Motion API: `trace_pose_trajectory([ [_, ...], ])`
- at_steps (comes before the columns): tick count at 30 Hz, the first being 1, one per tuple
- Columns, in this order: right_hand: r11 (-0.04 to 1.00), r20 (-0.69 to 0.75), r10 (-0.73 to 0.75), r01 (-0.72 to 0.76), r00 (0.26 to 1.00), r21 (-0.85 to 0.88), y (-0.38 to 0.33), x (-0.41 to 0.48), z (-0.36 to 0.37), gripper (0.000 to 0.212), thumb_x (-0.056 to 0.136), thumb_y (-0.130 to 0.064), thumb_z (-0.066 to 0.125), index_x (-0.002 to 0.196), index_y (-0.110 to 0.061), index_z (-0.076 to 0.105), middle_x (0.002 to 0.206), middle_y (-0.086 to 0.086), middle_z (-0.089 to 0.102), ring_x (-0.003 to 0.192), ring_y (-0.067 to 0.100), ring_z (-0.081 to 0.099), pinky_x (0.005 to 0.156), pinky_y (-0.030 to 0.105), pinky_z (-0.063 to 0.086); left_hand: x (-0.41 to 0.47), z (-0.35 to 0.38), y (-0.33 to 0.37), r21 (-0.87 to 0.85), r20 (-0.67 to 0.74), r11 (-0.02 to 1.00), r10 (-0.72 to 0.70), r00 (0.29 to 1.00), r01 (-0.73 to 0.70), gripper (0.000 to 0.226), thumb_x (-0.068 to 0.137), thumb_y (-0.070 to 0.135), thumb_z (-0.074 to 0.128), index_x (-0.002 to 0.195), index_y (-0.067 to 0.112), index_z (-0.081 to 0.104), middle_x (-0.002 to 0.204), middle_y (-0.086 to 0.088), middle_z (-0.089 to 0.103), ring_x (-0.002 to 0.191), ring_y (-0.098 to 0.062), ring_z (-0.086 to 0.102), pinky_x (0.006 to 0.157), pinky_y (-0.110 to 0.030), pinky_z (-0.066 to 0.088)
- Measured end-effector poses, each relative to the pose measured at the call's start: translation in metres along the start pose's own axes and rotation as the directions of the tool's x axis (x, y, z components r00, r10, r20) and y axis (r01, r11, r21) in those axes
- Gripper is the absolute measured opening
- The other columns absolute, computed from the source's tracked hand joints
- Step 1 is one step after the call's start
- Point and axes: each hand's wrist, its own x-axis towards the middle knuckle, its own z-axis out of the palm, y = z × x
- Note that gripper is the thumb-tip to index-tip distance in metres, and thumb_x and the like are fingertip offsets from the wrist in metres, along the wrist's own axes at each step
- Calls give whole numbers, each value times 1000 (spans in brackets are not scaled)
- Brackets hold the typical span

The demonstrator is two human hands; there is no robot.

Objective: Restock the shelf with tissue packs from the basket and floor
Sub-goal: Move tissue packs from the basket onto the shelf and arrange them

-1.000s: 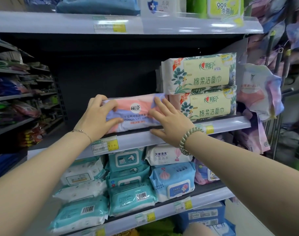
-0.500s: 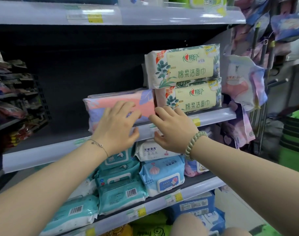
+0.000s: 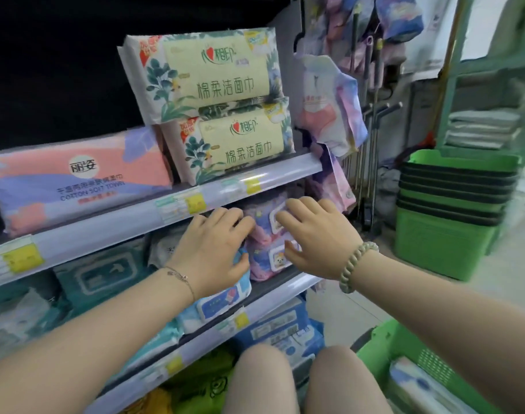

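Hands have dropped from the cotton soft towel pack (image 3: 76,180); left hand (image 3: 213,252) and right hand (image 3: 318,240), loose-fingered and empty, hover before purple wipe packs (image 3: 267,234), with stacked green baskets (image 3: 446,240) to the right.

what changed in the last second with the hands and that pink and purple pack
The left hand and right hand let go of the pink-and-purple cotton towel pack, which now lies free on the upper shelf. Both hands moved down to the purple wipe packs on the shelf below, fingers loosely spread. The two stacked floral packs stayed in place beside the towel pack.
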Motion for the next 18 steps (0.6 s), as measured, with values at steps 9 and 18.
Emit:
trace_pose_trajectory([
  [9, 980, 196, 195, -183, 961, -75, 52, -81, 40, 33, 74, -38, 49, 97, -16, 56, 95, 4, 55, 84, 28, 53, 68, 37, 41, 38, 65, 75, -163, 76, 980, 127, 989, -113, 42, 69, 42, 41, 102, 20, 54, 94, 1, 57, 84, -25, 57, 64, -35, 45],
  [18, 945, 359, 327, -308, 874, -111, 87, -160, 67, 36, 73, -35, 57, 103, -15, 55, 101, 6, 56, 89, 29, 55, 74, 40, 45, 68, 108, 163, -348, 211, 922, 256, 944, -172, 48, 80, 42, 47, 125, 27, 43, 120, 6, 47, 113, -18, 45, 88, -34, 37],
])
